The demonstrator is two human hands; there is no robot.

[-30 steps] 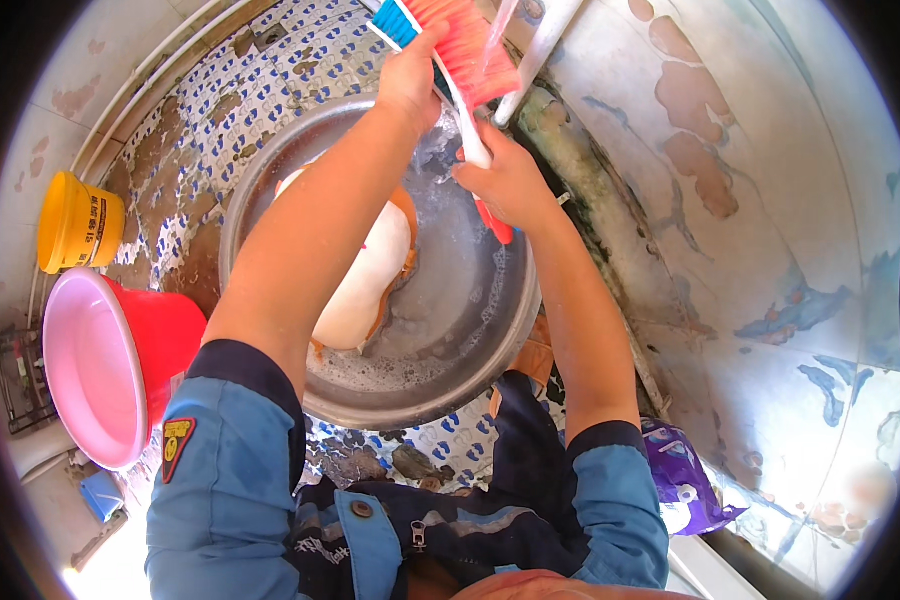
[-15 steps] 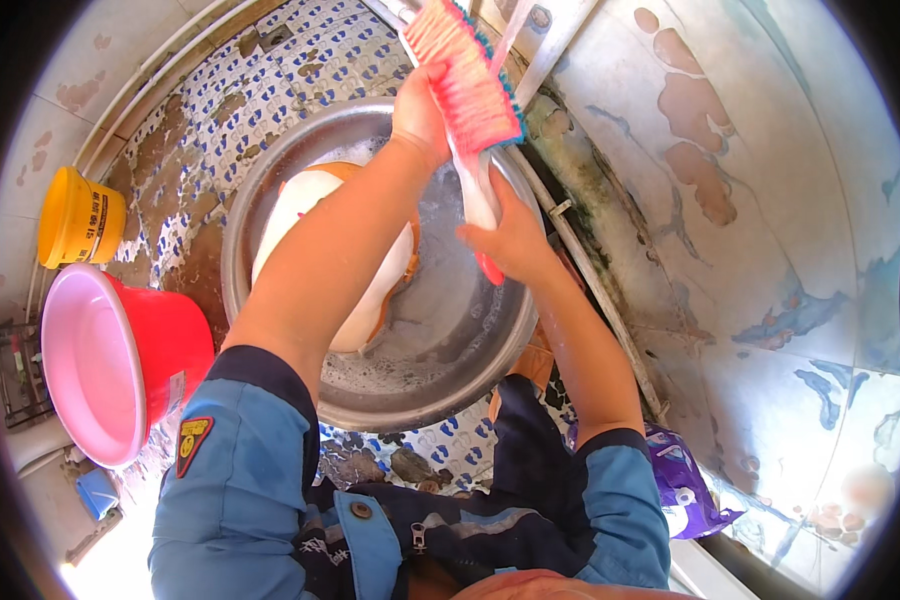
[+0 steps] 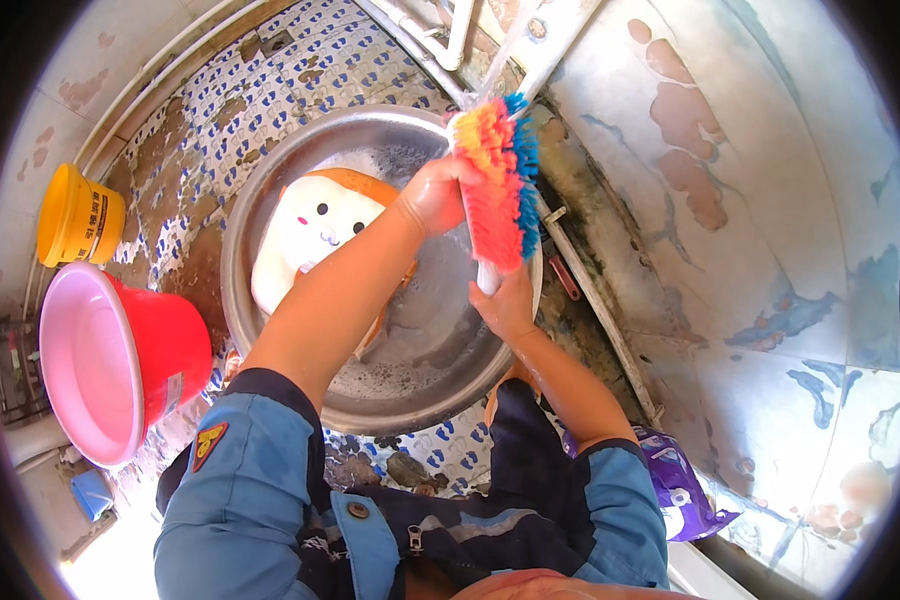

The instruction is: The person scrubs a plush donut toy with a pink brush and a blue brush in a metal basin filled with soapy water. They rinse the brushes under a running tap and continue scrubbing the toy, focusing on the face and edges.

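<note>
Metal basin (image 3: pixel 410 420) near rim, open water (image 3: pixel 435 325) inside it, right hand (image 3: pixel 507 303) with fingers closed round brush (image 3: pixel 498 190) handle, left hand (image 3: pixel 438 197) touching bristle head's left edge, finger closure unclear, brush over basin's right side, pipe (image 3: pixel 600 311) beyond.

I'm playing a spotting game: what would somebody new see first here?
Probably the bright orange-and-blue brush, held by the left hand and right hand at the basin's upper right. Next might be the white toy with a little face, lying in the basin. Then the red bucket, left of the basin.
</note>
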